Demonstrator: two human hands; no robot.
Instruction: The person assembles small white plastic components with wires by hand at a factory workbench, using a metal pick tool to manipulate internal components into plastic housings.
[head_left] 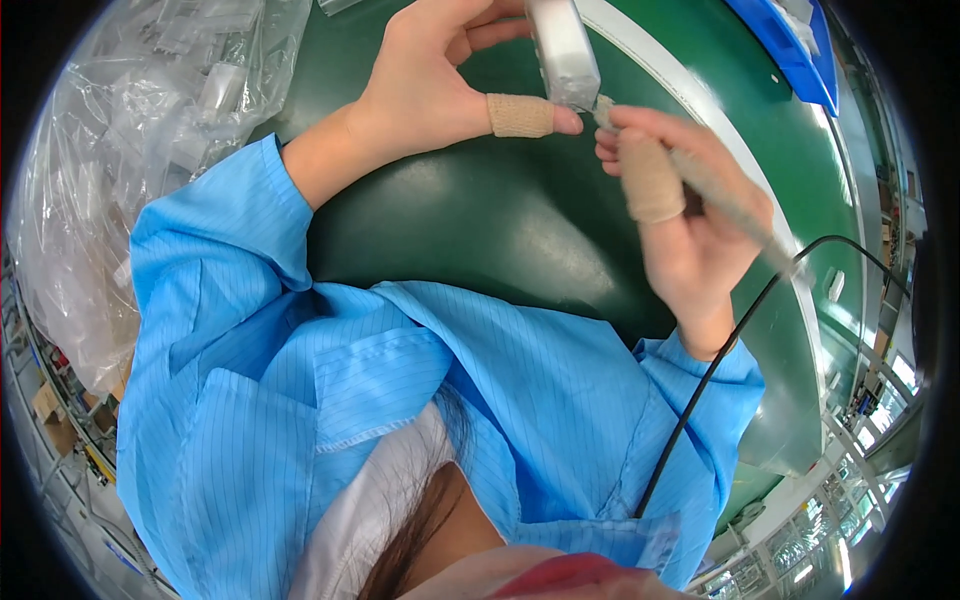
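My left hand (pixel 425 85) grips a small white box-shaped piece (pixel 563 50) near the top edge of the view. Its thumb, wrapped in a tan finger band (pixel 521 115), lies along the lower end of the piece. In my right hand (pixel 697 215) is a slim grey pen-shaped tool (pixel 730 203), slightly blurred. The tool's front end is right beside the lower corner of the white piece; whether they touch I cannot tell. Another tan band (pixel 651 180) covers my right thumb.
A clear plastic bag (pixel 95 190) with pale pieces fills the left side. A blue bin (pixel 785 45) stands at the upper right. A white strip (pixel 725 125) curves across the green tabletop (pixel 480 220). A black cable (pixel 735 335) runs past my right wrist.
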